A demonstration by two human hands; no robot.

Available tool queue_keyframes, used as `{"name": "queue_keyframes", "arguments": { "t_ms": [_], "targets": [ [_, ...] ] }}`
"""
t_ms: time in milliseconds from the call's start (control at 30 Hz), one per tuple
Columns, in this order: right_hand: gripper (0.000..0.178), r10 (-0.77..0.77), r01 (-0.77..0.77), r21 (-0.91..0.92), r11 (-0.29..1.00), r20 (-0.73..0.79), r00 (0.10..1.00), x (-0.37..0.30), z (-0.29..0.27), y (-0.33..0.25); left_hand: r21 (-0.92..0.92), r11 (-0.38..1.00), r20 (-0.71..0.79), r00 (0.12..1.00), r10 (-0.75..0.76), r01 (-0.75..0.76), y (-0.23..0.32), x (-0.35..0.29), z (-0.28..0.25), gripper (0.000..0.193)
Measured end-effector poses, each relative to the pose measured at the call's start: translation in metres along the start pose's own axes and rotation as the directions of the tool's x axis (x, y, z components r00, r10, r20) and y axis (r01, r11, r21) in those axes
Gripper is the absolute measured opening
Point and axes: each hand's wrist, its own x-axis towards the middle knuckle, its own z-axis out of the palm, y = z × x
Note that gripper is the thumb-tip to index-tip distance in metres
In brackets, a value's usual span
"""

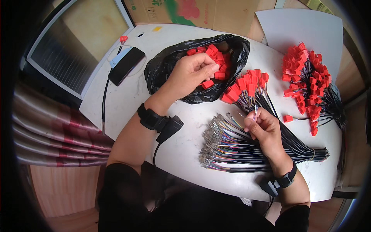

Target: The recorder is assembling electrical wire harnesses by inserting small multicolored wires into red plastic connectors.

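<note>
My left hand [192,72] is over the mouth of a black plastic bag [164,62] that holds many red connector housings [221,58]. Its thumb and fingers are pinched together near the housings, and what lies between them, if anything, is hidden. My right hand [266,131] pinches thin wires with crimped metal terminals [255,110], its fingertips pointing up. Under and beside that hand lies a bundle of black cables [247,154] with bare metal terminals fanned at the left end. Just behind it, other cables end in red connector housings [249,82].
A second pile of cables with red housings [305,77] lies at the right edge of the white table [185,127]. At the left are a black phone [126,66] and a separate black cable [104,100]. A cardboard box [216,15] stands behind. Each wrist wears a strapped black device.
</note>
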Motion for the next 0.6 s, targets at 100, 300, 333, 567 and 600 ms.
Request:
{"name": "queue_keyframes", "arguments": {
  "t_ms": [100,300,333,567,600],
  "targets": [
    [0.007,0.013,-0.013,-0.018,1.0,0.003,1.0,-0.001,-0.003,-0.001,0.487,0.858,-0.098,0.986,-0.132,0.163,-0.006,0.004,-0.006,0.015],
    [0.007,-0.019,0.019,-0.023,1.0,0.03,0.999,-0.001,-0.001,-0.001,0.529,0.848,0.088,0.992,-0.086,0.027,-0.03,-0.002,0.002,0.017],
    [0.007,-0.013,0.014,-0.017,1.0,0.047,0.999,0.0,-0.002,0.001,0.525,0.851,0.097,0.992,-0.087,0.024,-0.027,-0.002,0.003,0.017],
    [0.006,-0.035,0.037,-0.041,0.998,0.044,0.998,-0.002,0.0,-0.001,0.523,0.852,0.146,0.984,-0.103,0.011,-0.014,-0.007,0.006,0.021],
    [0.006,-0.02,0.022,-0.035,0.999,0.042,0.999,-0.002,-0.001,-0.002,0.502,0.864,0.116,0.993,-0.01,-0.05,-0.01,-0.005,0.009,0.022]
  ]
}}
